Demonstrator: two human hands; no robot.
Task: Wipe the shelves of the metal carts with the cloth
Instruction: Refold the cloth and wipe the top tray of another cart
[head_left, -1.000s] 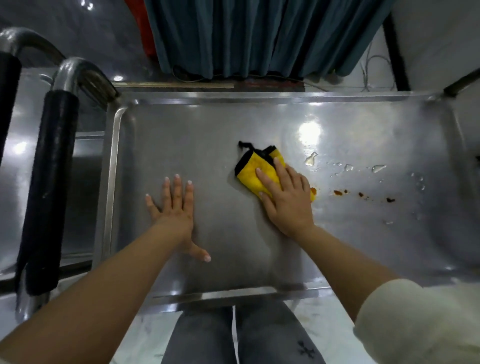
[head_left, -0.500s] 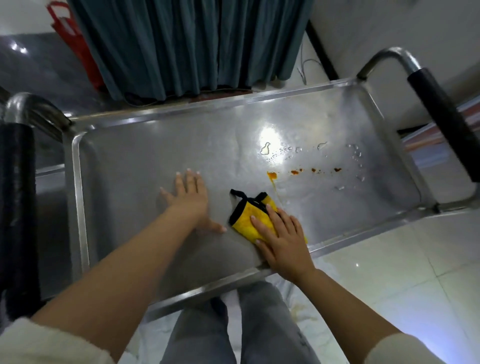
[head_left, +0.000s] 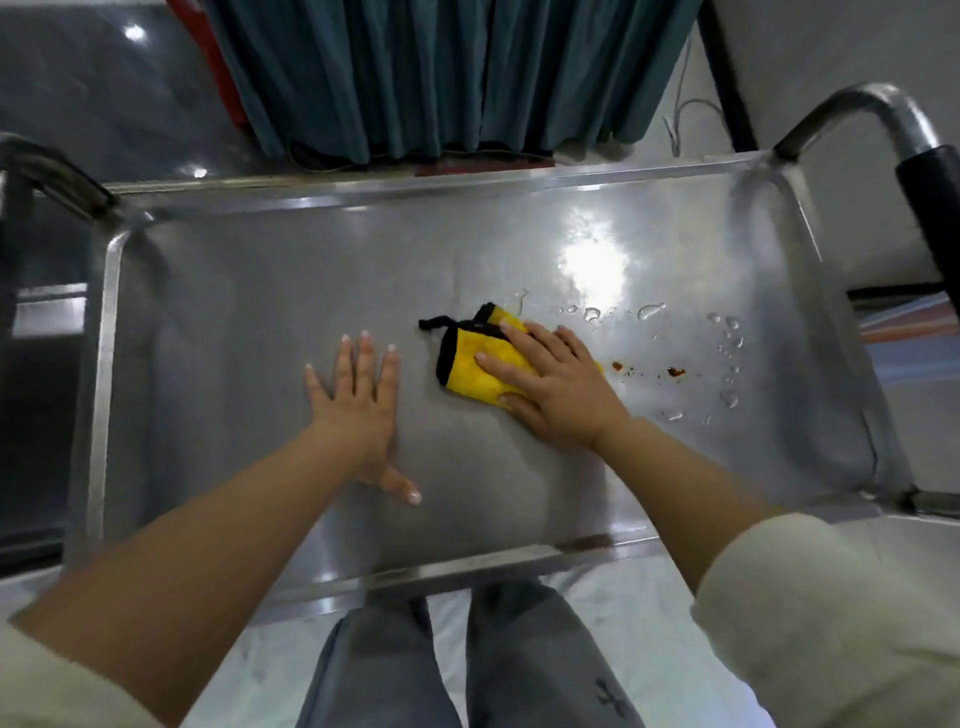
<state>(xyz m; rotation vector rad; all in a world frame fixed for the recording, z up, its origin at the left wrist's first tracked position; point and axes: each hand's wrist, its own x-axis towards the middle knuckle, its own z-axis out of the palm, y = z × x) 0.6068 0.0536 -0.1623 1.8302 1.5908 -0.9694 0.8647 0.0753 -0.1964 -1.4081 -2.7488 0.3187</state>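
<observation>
Right grip (head_left: 558, 392): fingers straight and spread, palm flat on top of folded yellow cloth (head_left: 475, 371), pressing it onto the cart shelf (head_left: 249, 312); nothing curled around it. Left grip (head_left: 358, 402): flat on bare metal just left of the cloth, fingers straight and together, thumb stuck out toward the near rim; holding nothing.

Head view, looking down. Cloth near middle of shelf, a little right of centre; black trim along its left edge, short black loop trailing off the top left corner. Right half of cloth hidden under the hand. Just right of that hand: small reddish-brown spots (head_left: 675, 371) in a loose row on the metal. Beyond and around them: scattered water drops (head_left: 649, 310), plus bright glare from a lamp. Raised rim all round the shelf. Handle (head_left: 930, 197) with black sleeve at right end; another at left end, mostly dark. Teal curtain (head_left: 441, 78) hanging behind far rim. Grey trousers (head_left: 519, 670) below near rim. Cream sleeve (head_left: 831, 623) on right forearm.
</observation>
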